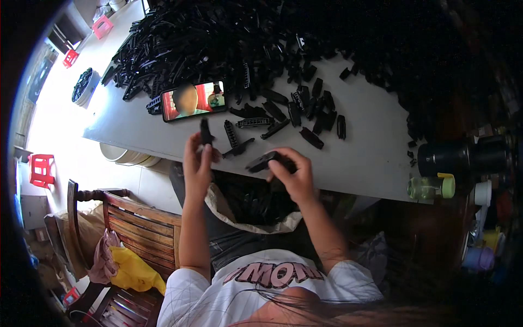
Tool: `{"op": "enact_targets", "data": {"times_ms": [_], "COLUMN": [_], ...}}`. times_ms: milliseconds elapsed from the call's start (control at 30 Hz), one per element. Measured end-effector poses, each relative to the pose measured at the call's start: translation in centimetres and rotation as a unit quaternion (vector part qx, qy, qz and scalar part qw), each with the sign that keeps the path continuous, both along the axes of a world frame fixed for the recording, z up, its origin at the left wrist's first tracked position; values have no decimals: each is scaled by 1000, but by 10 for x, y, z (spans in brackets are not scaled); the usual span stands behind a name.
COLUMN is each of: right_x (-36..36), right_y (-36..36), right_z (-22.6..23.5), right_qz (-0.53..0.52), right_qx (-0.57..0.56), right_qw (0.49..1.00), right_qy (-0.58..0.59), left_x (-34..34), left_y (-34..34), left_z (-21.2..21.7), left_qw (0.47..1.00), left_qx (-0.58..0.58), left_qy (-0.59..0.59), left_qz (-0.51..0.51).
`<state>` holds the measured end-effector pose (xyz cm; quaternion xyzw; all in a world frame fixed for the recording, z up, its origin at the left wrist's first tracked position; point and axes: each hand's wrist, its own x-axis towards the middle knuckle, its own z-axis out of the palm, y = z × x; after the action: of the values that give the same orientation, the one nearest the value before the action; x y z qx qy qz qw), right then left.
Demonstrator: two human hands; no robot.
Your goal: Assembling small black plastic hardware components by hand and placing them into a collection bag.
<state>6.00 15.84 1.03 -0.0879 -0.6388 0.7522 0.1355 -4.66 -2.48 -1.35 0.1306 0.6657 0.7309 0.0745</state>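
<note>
My left hand (pixel 197 166) is closed around a small, long black plastic piece (pixel 205 131), which stands nearly upright above the table's near edge. Between the fingers and thumb of my right hand (pixel 296 174) is another black plastic piece (pixel 261 162), tilted toward the left; its exact kind is not clear. Just ahead of both hands lie loose black pieces, some with ribbed or comb-like sides, such as this one (pixel 253 122). Below the hands, a pale sack (pixel 219 206) rests open on my lap with dark pieces (pixel 251 203) inside.
A huge heap of black pieces (pixel 201 43) covers the far part of the grey table (pixel 370 158). A phone (pixel 193 101) playing video leans by the heap. At right stand a dark flask (pixel 444 159) and a green bottle (pixel 427 187). A wooden bench (pixel 139 220) is at left.
</note>
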Motion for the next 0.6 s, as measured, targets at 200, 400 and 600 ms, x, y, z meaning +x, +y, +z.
{"op": "enact_targets", "data": {"times_ms": [200, 400, 600], "right_x": [-7, 12, 42], "right_y": [-12, 0, -7], "right_z": [5, 8, -12], "right_qz": [18, -46, 55], "right_qx": [-52, 348, -69], "right_qw": [998, 931, 995], "right_qy": [14, 97, -54], "left_x": [48, 67, 82], "left_y": [17, 23, 23], "left_z": [15, 14, 12], "left_qw": [986, 974, 964], "left_qx": [-99, -81, -70], "left_qy": [-9, 4, 86], "left_qz": [-136, -211, -241]}}
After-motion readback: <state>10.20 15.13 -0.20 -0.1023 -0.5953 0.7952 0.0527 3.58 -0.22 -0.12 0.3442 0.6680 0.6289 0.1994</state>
